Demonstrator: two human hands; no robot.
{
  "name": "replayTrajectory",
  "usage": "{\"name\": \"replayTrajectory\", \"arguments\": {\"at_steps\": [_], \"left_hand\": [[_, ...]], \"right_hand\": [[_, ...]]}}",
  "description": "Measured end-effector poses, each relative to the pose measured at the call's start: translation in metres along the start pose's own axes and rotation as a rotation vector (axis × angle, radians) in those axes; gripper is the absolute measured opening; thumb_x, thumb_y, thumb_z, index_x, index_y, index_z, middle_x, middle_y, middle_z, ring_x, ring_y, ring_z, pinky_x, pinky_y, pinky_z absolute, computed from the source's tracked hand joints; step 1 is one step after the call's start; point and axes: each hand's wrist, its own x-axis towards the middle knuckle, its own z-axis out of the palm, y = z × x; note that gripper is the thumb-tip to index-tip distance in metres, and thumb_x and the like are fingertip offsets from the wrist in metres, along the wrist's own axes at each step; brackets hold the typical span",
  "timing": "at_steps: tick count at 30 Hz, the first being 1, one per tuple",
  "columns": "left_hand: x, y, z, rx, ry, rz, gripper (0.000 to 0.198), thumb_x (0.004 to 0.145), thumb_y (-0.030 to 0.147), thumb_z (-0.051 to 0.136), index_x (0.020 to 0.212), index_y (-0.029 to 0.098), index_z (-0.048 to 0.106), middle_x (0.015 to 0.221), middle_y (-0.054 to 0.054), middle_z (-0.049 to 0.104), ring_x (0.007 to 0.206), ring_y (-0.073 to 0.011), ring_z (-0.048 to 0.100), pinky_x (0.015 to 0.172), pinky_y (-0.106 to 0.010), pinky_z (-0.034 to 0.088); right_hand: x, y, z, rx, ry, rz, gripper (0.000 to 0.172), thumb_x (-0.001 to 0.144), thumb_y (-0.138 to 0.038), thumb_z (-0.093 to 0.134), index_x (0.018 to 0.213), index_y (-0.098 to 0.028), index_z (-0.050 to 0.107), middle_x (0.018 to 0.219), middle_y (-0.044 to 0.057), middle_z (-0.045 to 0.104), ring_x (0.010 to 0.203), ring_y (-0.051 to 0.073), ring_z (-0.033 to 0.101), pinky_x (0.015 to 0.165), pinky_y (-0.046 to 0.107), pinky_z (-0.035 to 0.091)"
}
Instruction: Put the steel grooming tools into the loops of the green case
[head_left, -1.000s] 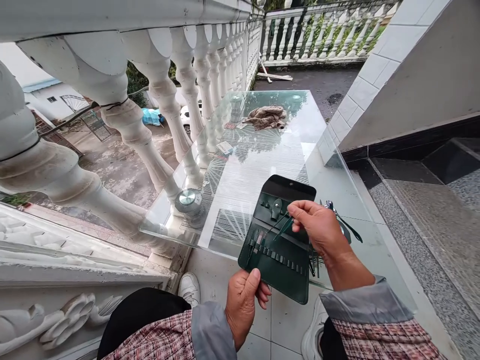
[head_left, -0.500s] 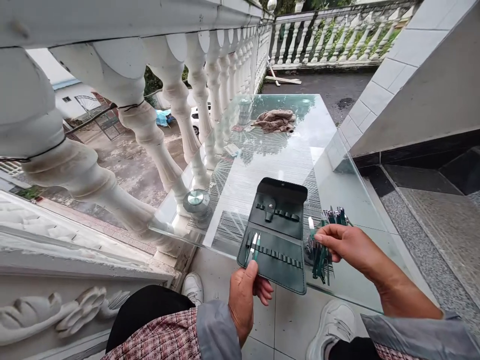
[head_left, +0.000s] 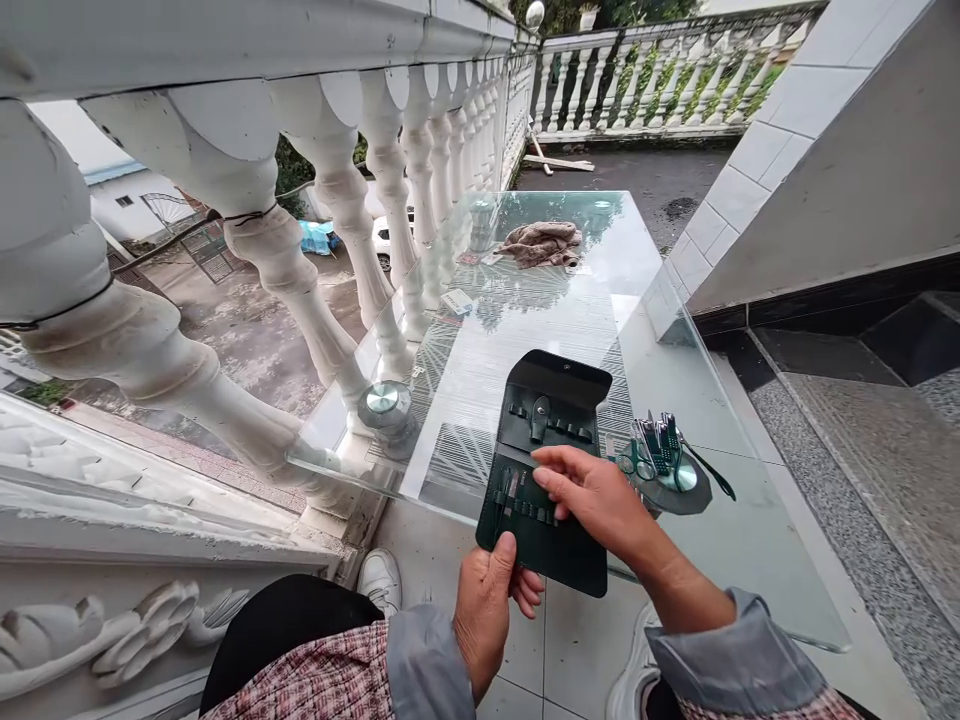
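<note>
My left hand (head_left: 486,600) grips the lower left edge of an open dark green manicure case (head_left: 551,555), thumb on top. The case has rows of elastic loops, a snap strap in its upper panel and a raised flap. Slim metal tools (head_left: 510,490), one of them like tweezers, sit in the loops at the left. My right hand (head_left: 600,500) is over the lower panel with its thumb and forefinger close together; what they pinch, if anything, is hidden. On the glass to the right lie nail clippers (head_left: 664,440) and green-handled scissors (head_left: 637,460) in a cluster.
A glass table (head_left: 555,320) extends ahead, with a crumpled brown cloth (head_left: 540,243) and a small card (head_left: 457,301) on it. White balusters (head_left: 341,200) line the left side. A tiled slanted wall (head_left: 780,150) and stone steps (head_left: 840,420) flank the right.
My right hand has moved left from beside the tool cluster to over the case's lower panel. My left hand still holds the case. The view has shifted slightly.
</note>
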Motion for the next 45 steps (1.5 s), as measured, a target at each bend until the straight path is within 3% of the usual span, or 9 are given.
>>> {"name": "replayTrajectory", "arguments": {"at_steps": [6,14,20,30,37,45], "left_hand": [[-0.001,-0.009,-0.001,0.082,-0.012,0.011,0.069,0.069,0.075,0.049,0.053,0.009,0.062,0.051,-0.008,0.056,0.044,-0.0121,0.048,0.044,-0.024,0.038],[-0.005,-0.009,-0.001,0.133,-0.089,0.003,0.069,0.068,0.077,0.048,0.055,0.011,0.060,0.050,-0.004,0.053,0.044,-0.0113,0.047,0.044,-0.024,0.037],[-0.004,-0.010,-0.004,0.014,-0.077,-0.005,0.060,0.062,0.071,0.062,0.071,0.012,0.056,0.057,-0.004,0.058,0.047,-0.0124,0.050,0.044,-0.024,0.039],[-0.003,-0.012,-0.003,0.005,-0.058,-0.010,0.057,0.064,0.069,0.062,0.069,0.013,0.054,0.055,-0.003,0.058,0.043,-0.0101,0.048,0.041,-0.022,0.037],[-0.002,-0.014,-0.003,0.007,-0.139,0.007,0.063,0.070,0.070,0.055,0.061,0.008,0.059,0.055,-0.007,0.059,0.043,-0.0102,0.050,0.042,-0.022,0.040],[-0.001,-0.016,-0.002,-0.107,-0.164,-0.037,0.062,0.069,0.068,0.059,0.070,0.005,0.063,0.064,-0.013,0.065,0.048,-0.0154,0.058,0.045,-0.025,0.048]], "right_hand": [[0.010,-0.007,0.014,0.041,-0.129,0.016,0.024,0.073,-0.034,0.058,0.089,-0.016,0.061,0.067,-0.002,0.055,0.050,0.008,0.050,0.040,0.020,0.042],[0.015,-0.008,0.024,-0.017,-0.134,0.065,0.010,0.072,-0.026,0.054,0.068,-0.018,0.058,0.054,-0.004,0.048,0.041,0.007,0.043,0.033,0.019,0.035],[0.018,-0.005,0.026,-0.025,-0.125,0.047,0.006,0.070,-0.024,0.054,0.068,-0.019,0.054,0.057,-0.005,0.047,0.042,0.007,0.043,0.032,0.018,0.035],[0.015,-0.006,0.027,-0.109,-0.174,-0.012,0.006,0.070,-0.025,0.052,0.068,-0.019,0.055,0.060,-0.003,0.052,0.047,0.009,0.048,0.037,0.020,0.040],[0.017,-0.002,0.030,-0.090,-0.064,-0.050,0.005,0.066,-0.020,0.052,0.069,-0.019,0.056,0.060,-0.003,0.054,0.051,0.008,0.048,0.045,0.019,0.038],[0.023,0.000,0.034,-0.108,-0.027,0.012,0.003,0.063,-0.017,0.051,0.065,-0.019,0.051,0.055,-0.005,0.050,0.046,0.008,0.046,0.040,0.019,0.037]]}}
